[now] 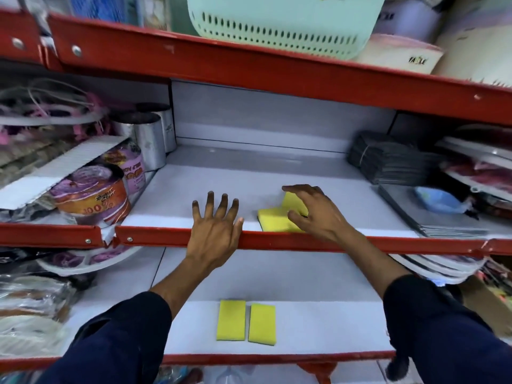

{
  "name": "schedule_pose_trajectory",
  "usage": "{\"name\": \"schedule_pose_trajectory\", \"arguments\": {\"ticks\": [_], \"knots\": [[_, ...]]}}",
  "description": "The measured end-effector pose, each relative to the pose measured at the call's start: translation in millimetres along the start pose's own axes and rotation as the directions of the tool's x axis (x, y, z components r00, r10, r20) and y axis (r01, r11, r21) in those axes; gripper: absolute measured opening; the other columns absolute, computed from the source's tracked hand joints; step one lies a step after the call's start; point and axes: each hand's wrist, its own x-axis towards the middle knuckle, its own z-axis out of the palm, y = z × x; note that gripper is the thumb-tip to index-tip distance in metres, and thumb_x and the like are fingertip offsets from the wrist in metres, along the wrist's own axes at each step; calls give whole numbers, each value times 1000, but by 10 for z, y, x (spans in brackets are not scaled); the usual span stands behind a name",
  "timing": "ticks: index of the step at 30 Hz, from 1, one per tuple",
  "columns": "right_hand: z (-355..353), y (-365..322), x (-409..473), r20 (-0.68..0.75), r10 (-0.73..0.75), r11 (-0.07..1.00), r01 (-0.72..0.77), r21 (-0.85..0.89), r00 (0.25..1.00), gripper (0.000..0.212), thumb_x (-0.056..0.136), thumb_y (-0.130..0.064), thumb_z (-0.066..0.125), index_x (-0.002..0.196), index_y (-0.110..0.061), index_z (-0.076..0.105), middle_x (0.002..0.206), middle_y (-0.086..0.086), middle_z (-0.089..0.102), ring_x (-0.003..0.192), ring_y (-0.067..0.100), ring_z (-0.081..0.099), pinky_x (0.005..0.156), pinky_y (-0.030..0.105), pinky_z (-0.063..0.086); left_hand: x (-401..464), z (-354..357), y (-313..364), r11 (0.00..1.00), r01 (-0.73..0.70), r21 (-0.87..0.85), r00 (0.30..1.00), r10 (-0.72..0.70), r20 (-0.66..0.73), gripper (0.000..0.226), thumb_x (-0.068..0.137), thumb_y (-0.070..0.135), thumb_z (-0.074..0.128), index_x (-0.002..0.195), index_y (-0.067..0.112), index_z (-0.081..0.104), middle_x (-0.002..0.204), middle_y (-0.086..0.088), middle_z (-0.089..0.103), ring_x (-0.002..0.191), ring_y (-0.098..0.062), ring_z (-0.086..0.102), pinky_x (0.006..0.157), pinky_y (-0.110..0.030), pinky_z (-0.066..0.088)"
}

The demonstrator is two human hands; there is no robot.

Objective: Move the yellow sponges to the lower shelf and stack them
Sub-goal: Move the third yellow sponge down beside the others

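Two yellow sponges lie side by side on the lower shelf point(318, 322), the left sponge point(231, 320) and the right sponge point(262, 324), flat and just apart. On the middle shelf point(249, 178) near its red front edge are two more yellow sponges: one flat with a dark underside point(273, 219), one tilted up behind it point(294, 203). My right hand point(313, 212) is spread over these two, fingers curled around the tilted one; a firm hold is not clear. My left hand point(214, 221) rests open and flat on the middle shelf, left of the sponges.
Metal tins point(151, 134) and round packs point(94, 195) crowd the middle shelf's left side. Dark folded cloths point(388, 156) and flat trays point(443, 217) fill its right. A mint basket point(277, 20) sits on the top shelf. Bagged goods point(30, 297) sit left of the lower shelf.
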Motion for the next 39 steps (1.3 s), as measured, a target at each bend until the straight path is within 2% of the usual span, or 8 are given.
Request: {"name": "schedule_pose_trajectory", "arguments": {"ticks": [4,7,8,11,18,24,29,39], "knots": [[-189,106,341,495,-71,993,109,-48,866,93,72,-36,61,155,-42,19,165,-5,27,148,11,31,120,33,35,17,8,1,1000,20,-10,1000,-20,-13,68,99,51,3,155,23,32,163,-7,34,155,-36,17,123,-65,17],[-228,137,536,692,-53,991,123,-52,720,97,73,-28,71,147,-60,16,160,-20,30,103,-23,52,92,15,43,21,37,-8,1000,30,-6,999,-30,-13,66,100,52,5,154,25,33,163,-6,35,156,-34,17,123,-64,18],[-221,127,584,714,-42,987,142,-81,699,96,73,-29,72,144,-64,17,159,-22,31,103,-22,53,95,19,45,24,46,-10,999,34,-3,999,-34,-14,66,101,51,5,154,25,33,163,-6,35,156,-34,17,123,-64,18],[-178,97,680,733,-47,957,240,-161,679,92,75,-34,74,144,-64,20,160,-22,30,141,9,41,116,35,42,34,60,-9,999,45,5,999,-45,-13,63,101,50,8,153,26,35,162,-6,37,155,-34,20,122,-64,21],[-93,91,709,615,-205,939,331,-97,761,87,81,-41,77,153,-41,28,159,-13,38,146,13,36,121,34,34,37,49,7,997,62,38,998,-62,-13,60,101,47,14,150,26,41,159,-6,42,153,-35,26,120,-64,27],[-346,11,353,215,-326,943,333,4,921,85,81,-49,72,151,-47,24,152,-15,43,135,13,44,110,34,45,36,53,13,997,60,54,998,-59,-17,59,102,46,12,150,27,41,157,-5,46,152,-35,29,120,-63,27],[-333,-1,-237,-63,-414,908,417,41,908,77,83,-51,70,150,-40,34,144,-7,46,132,14,48,103,35,50,25,50,18,996,49,75,998,-47,-32,59,102,45,12,150,27,41,156,-6,47,150,-35,32,119,-60,27],[688,656,-1382,50,-459,888,459,4,887,67,84,-56,65,145,-35,44,142,5,52,122,25,57,96,36,48,24,87,32,996,45,81,997,-39,-68,55,102,43,16,148,27,41,154,-7,49,147,-37,35,117,-59,28]]}}
